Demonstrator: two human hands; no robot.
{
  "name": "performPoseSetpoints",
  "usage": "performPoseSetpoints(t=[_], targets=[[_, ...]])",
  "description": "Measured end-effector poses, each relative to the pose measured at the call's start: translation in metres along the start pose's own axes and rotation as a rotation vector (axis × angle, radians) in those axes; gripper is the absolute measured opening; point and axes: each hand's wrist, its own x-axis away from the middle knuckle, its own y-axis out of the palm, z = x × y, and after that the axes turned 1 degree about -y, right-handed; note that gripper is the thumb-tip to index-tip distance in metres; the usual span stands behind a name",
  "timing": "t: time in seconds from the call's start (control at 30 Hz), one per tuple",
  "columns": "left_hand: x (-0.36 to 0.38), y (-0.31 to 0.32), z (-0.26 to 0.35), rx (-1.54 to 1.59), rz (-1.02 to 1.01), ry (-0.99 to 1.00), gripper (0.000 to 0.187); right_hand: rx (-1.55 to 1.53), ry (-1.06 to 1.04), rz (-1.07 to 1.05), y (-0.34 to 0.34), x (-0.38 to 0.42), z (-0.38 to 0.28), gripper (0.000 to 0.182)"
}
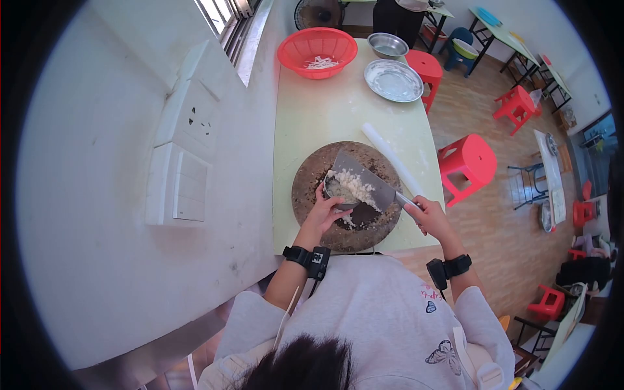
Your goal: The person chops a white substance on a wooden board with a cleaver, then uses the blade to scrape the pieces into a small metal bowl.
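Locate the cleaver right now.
In the head view the cleaver is centre frame over the round chopping board, handle in the right hand, blade carrying chopped white bits beside the left hand.

Bright daylight from the window [227, 16] at top left — soft shadows, strong fisheye bending, dark vignetted corners.

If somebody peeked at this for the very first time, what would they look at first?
Probably the cleaver in the right hand, piled with chopped white bits and tipped over a small metal bowl that the left hand steadies on the round chopping block. Next, the bright red basket at the table's far end, and the red stools to the right.
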Motion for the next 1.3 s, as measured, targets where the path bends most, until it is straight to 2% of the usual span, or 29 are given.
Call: performPoseSetpoints(t=[0.23,0.3,0.43,0.5,0.83,0.9,1.0,1.3], targets=[[0.0,-0.001,0.0,-0.006,0.042,-0.03,0.08,0.089,-0.006,0.013,0.002,-0.002,0.002,0.03],[-0.001,0.0,-0.001,0.003,0.05,-0.024,0.08,0.206,-0.102,0.072,0.003,-0.004,0.005,0.031],[-0.004,0.0,-0.003,0.019,0.057,0.005,0.079,0.238,-0.107,0.088,0.005,-0.001,-0.008,0.032],[-0.006,0.0,-0.001,0.03,0.061,-0.002,0.078,0.273,-0.197,0.137,0.007,-0.002,-0.006,0.033],[-0.008,0.004,-0.003,0.044,0.053,-0.035,0.08,0.235,-0.182,0.162,0.009,-0.013,-0.004,0.029],[-0.009,0.003,-0.003,0.042,0.036,-0.038,0.08,0.376,-0.328,0.176,0.012,-0.014,0.003,0.027],[-0.009,0.001,-0.003,0.038,0.025,-0.026,0.079,0.44,-0.425,0.211,0.012,-0.011,0.003,0.025],[-0.006,-0.001,0.002,0.021,0.043,-0.011,0.077,0.459,-0.519,0.273,0.02,-0.005,0.019,0.023]])
